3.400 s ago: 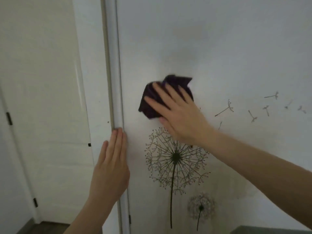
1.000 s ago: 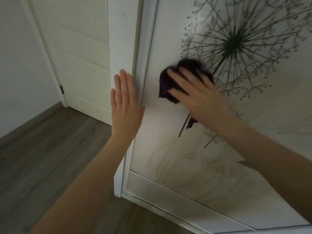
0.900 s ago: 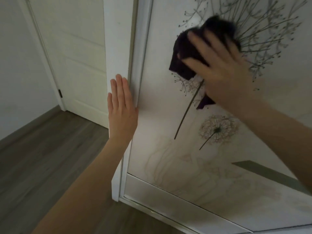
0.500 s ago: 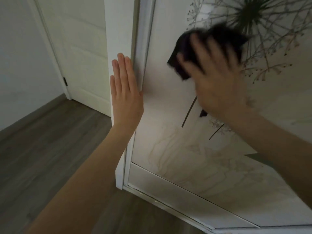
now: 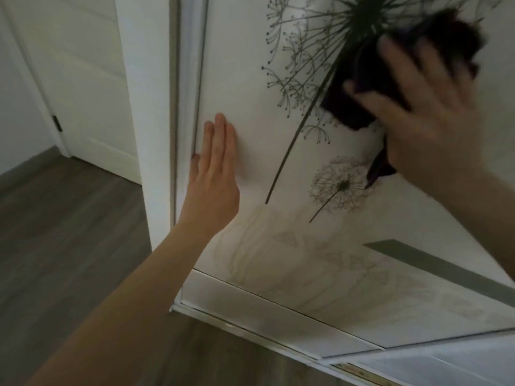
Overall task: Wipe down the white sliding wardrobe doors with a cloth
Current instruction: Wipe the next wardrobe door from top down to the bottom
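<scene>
my left hand (image 5: 213, 174) lies flat, fingers straight, bracing the white wardrobe door (image 5: 245, 65). my right hand (image 5: 426, 107), fingers spread, presses the dark cloth (image 5: 359, 87) against its dandelion print to wipe.

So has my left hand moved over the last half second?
Yes. The left hand has shifted right, off the door's edge strip onto the panel.

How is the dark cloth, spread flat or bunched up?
Bunched up: the dark cloth is a crumpled wad under the right hand against the wardrobe door, one loose corner hanging below the palm.
</scene>
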